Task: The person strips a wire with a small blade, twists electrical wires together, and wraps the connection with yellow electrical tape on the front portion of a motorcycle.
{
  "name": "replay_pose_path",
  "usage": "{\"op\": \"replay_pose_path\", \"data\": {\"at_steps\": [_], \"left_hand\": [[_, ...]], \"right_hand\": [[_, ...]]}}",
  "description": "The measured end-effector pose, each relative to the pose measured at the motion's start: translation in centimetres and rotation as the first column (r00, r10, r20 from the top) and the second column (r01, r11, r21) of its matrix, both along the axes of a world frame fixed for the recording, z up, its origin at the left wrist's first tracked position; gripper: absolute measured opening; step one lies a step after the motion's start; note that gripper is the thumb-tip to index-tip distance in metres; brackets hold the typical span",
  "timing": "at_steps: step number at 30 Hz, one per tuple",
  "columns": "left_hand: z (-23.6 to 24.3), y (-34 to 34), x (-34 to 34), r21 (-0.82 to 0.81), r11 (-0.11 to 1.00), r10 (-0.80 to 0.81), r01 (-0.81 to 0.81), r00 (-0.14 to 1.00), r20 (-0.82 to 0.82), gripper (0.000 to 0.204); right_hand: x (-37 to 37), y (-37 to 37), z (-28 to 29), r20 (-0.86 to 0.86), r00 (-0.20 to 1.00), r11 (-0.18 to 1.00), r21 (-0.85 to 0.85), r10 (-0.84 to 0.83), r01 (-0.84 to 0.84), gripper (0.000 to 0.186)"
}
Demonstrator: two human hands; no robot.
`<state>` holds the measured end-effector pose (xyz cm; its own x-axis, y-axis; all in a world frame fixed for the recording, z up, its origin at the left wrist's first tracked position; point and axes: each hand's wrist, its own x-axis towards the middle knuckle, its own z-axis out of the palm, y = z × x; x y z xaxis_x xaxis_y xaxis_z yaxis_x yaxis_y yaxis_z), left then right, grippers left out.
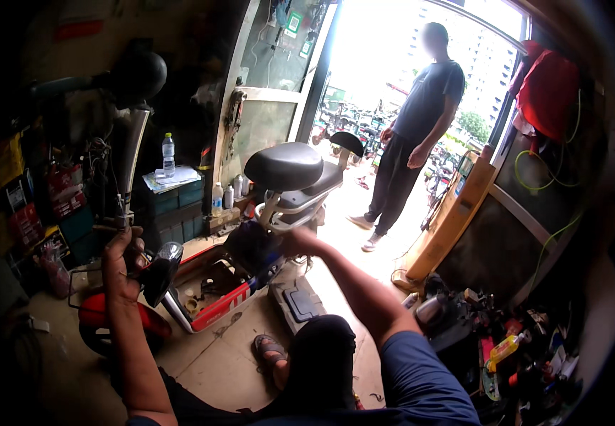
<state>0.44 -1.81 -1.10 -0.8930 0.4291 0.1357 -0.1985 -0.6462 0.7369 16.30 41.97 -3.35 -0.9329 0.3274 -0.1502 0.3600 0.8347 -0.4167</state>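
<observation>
An electric scooter stands before me, with a black saddle (284, 167), a pale frame under it and a red-and-white footboard body (229, 304) whose top lies uncovered, showing parts inside. My left hand (121, 261) is raised at the left, fingers curled round the lower end of an upright silver tube (135, 153). Beside that hand is a black rounded part with a clear, shiny rim (163, 273). My right hand (298, 243) reaches below the saddle, next to a dark bundle (252, 245) in the body. Its fingers are blurred, and what they touch is hidden.
A person (421, 121) stands in the bright doorway. A grey toolbox (299, 302) lies on the floor by my foot. A water bottle (169, 156) stands on stacked boxes at the left. Tools and bottles clutter the right, near a leaning cardboard box (449, 220).
</observation>
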Motion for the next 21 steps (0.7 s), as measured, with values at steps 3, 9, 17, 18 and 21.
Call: {"op": "replay_pose_path", "data": {"at_steps": [3,9,17,18,21], "left_hand": [[-0.2,0.2,0.1,0.035,0.999,-0.005,0.005,1.000,-0.002,0.026],[-0.1,0.6,0.0,0.057,0.998,-0.035,0.036,0.999,-0.008,0.027],[0.3,0.5,0.4,0.042,0.999,-0.013,0.013,1.000,-0.005,0.028],[0.3,0.6,0.4,0.052,0.999,-0.007,0.008,1.000,-0.006,0.029],[0.2,0.3,0.2,0.064,0.998,-0.026,0.025,1.000,0.014,0.029]], "right_hand": [[3.0,-0.2,-8.1,0.014,0.982,0.931,-0.322,0.187,-0.173,0.037],[6.6,1.1,-15.2,0.204,0.953,0.814,-0.577,0.223,-0.067,0.032],[6.4,-0.3,-13.9,0.326,0.943,0.794,-0.590,0.066,0.148,0.031],[6.3,0.0,-14.1,0.277,0.936,0.865,-0.498,0.217,-0.053,0.031],[5.9,0.6,-14.8,0.147,0.816,0.814,-0.285,0.559,-0.506,0.021]]}}
